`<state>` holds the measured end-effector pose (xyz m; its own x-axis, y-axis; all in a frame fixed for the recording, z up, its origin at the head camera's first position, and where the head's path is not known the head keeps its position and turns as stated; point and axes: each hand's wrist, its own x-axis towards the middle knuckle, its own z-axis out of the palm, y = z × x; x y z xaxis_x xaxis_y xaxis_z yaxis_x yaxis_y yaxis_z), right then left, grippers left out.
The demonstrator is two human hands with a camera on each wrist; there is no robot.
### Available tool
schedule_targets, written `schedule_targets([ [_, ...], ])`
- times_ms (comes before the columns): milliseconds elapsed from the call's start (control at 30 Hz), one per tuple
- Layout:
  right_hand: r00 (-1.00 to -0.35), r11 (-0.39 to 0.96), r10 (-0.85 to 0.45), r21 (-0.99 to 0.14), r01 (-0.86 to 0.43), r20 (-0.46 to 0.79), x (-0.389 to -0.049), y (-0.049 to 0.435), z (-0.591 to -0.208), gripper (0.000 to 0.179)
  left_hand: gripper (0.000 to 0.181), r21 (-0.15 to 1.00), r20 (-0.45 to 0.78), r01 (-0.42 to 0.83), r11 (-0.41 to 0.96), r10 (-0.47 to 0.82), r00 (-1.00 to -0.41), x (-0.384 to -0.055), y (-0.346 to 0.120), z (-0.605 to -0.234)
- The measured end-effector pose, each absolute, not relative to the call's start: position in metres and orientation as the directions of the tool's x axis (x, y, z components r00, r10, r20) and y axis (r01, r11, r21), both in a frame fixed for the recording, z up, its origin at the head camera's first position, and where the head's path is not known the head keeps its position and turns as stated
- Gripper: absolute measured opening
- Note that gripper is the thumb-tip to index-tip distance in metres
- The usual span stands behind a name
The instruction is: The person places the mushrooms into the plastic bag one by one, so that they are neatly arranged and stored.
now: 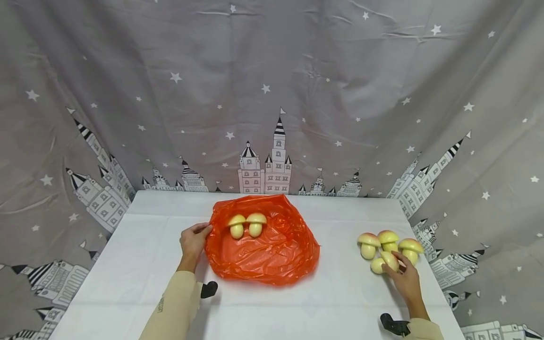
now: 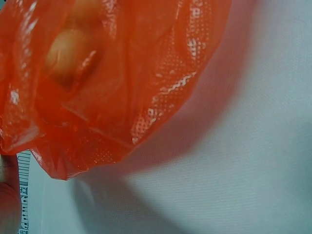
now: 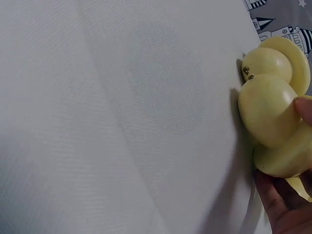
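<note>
An open red plastic bag (image 1: pixel 263 264) lies on the white table, with two toy mushrooms (image 1: pixel 255 225) side by side in it, pale yellow with pink-tinged caps. At its left rim, my left hand (image 1: pixel 193 243) pinches the plastic. The left wrist view shows a mushroom (image 2: pixel 70 53) through the red film (image 2: pixel 146 73). Over on the right, my right hand (image 1: pixel 405 281) grips a mushroom (image 1: pixel 388 261) by its cap, thumb on one side and fingers on the other. Its rounded stem (image 3: pixel 268 109) points away from the palm. Three more mushrooms (image 1: pixel 368 244) stand close behind it.
The white-covered table (image 1: pixel 272 311) stretches between the bag and the mushroom group. A grey curtain (image 1: pixel 323 94) printed with castles and stars hangs behind the table and down both sides. Black wrist mounts (image 1: pixel 209 289) stick out from both sleeves.
</note>
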<state>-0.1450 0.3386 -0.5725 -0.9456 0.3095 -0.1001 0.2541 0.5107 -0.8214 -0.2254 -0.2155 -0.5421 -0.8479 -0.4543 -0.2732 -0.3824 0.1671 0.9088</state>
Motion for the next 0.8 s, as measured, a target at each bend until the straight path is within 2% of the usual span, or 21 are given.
schedule_targets([
  [400, -0.930, 0.459, 0.361, -0.855, 0.243, -0.071, -0.144, 0.334, -0.572, 0.053, 0.036, 0.917, -0.275, -0.369, 0.152, -0.431, -0.860, -0.225, -0.219, -0.542],
  [800, -0.940, 0.409, 0.337, -0.890, 0.202, -0.059, -0.146, 0.320, -0.560, 0.054, 0.033, 0.915, -0.230, -0.352, 0.199, -0.458, -0.859, -0.224, -0.221, -0.540],
])
